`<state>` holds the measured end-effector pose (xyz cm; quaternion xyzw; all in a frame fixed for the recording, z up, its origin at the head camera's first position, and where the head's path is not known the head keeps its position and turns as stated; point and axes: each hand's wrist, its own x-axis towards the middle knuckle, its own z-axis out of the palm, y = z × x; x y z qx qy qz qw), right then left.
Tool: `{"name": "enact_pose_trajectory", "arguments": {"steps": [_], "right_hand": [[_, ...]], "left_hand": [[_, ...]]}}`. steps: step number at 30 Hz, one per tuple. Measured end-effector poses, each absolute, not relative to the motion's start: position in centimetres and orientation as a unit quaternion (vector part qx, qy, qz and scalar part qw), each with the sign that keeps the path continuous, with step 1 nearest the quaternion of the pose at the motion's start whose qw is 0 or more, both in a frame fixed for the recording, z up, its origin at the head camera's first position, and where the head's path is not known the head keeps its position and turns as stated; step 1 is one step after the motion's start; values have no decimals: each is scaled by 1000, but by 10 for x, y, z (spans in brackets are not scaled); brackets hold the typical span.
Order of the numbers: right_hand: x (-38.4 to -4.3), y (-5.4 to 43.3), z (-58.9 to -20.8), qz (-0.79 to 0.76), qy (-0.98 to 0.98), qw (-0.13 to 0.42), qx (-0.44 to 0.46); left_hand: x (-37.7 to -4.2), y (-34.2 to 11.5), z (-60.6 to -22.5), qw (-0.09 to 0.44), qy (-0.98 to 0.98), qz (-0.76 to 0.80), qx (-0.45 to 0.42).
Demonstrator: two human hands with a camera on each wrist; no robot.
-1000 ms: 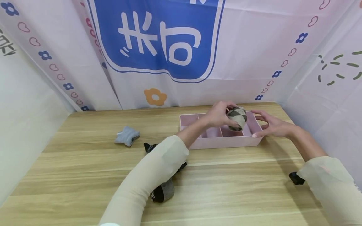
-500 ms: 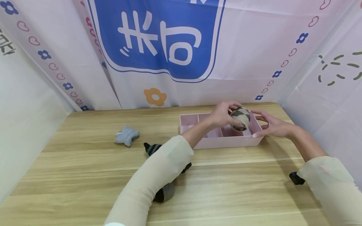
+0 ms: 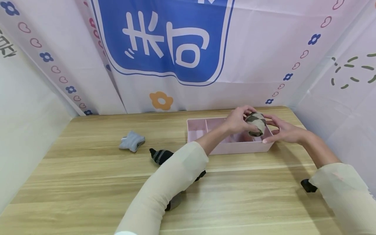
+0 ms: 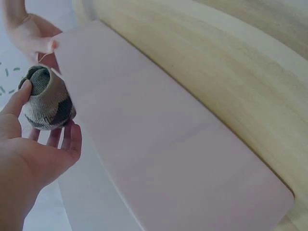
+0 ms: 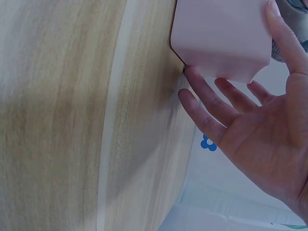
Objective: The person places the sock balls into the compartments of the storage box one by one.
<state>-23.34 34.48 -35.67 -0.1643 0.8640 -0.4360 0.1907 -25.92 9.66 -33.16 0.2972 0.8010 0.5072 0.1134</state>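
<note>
In the head view my left hand [image 3: 239, 120] holds a rolled beige sock [image 3: 256, 124] with dark checks over the right end of the pink divided box [image 3: 235, 148]. Thumb and fingers grip the roll from opposite sides, and its open cuff shows in the left wrist view beside my thumb [image 4: 23, 94]. My right hand [image 3: 286, 130] rests at the box's right end, thumb at the front corner and fingers spread along the end wall. Those fingers [image 5: 211, 98] are fairly straight in the right wrist view, tips right at the pink wall [image 5: 221, 38].
On the wood table [image 3: 73, 182] lie a light grey folded sock [image 3: 132, 141] and a black striped sock bundle [image 3: 161, 156]. A grey-and-black bundle [image 3: 175, 201] is partly hidden by my left sleeve [image 3: 167, 182]. A small black item [image 3: 307, 185] sits by my right sleeve.
My left hand has moved right with the rolled sock, from over the box's right-hand compartments to its right end, close to my right hand. My right hand and the box have stayed put.
</note>
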Motion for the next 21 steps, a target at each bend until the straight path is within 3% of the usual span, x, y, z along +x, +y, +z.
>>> {"name": "enact_pose_trajectory", "arguments": {"steps": [21], "right_hand": [[-232,346,-357,-449,857,192,-164]], "left_hand": [[-254,118,-340,83,841,476,243]]}}
